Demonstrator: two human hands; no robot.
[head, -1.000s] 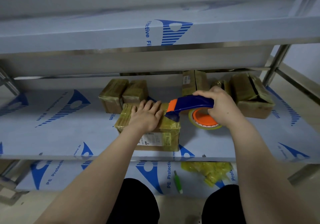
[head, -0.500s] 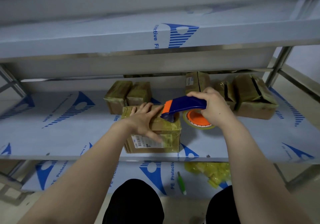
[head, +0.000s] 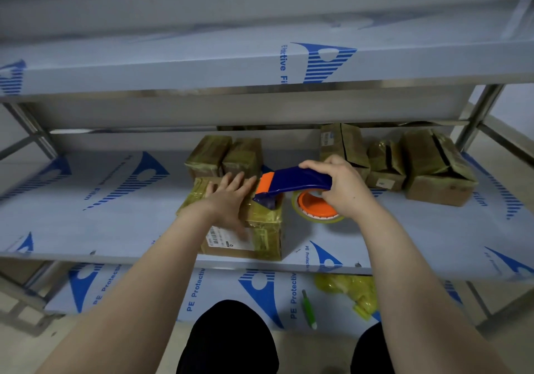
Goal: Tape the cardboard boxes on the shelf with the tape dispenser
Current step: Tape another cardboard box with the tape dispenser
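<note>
**Dispenser nose on the front box, left hand pinning it**

Near the middle of the shelf's [head: 86, 206] front edge sits the cardboard box [head: 263, 226] being worked. It is already glossy with yellowish tape and shows a white label [head: 228, 239] on its near face. The left hand [head: 228, 200] lies on the box's top with fingers straight and spread, a flat grip that closes on nothing. I judge it is there to pin the box so the pull of the tape cannot drag it.

At the box's top right edge the blue and orange nose of the tape dispenser [head: 294, 183] seems to touch the cardboard. It is tilted down so the tape can meet the surface. The right hand [head: 344, 188] has its grip wrapped round the dispenser's blue handle, and the orange tape roll [head: 315, 209] hangs below it, just beside the box.

Behind the box, two wrapped boxes [head: 225, 157] stand near the back edge. Toward the back right corner stand further boxes [head: 433, 168], some with dark open seams, probably awaiting their turn.
</note>
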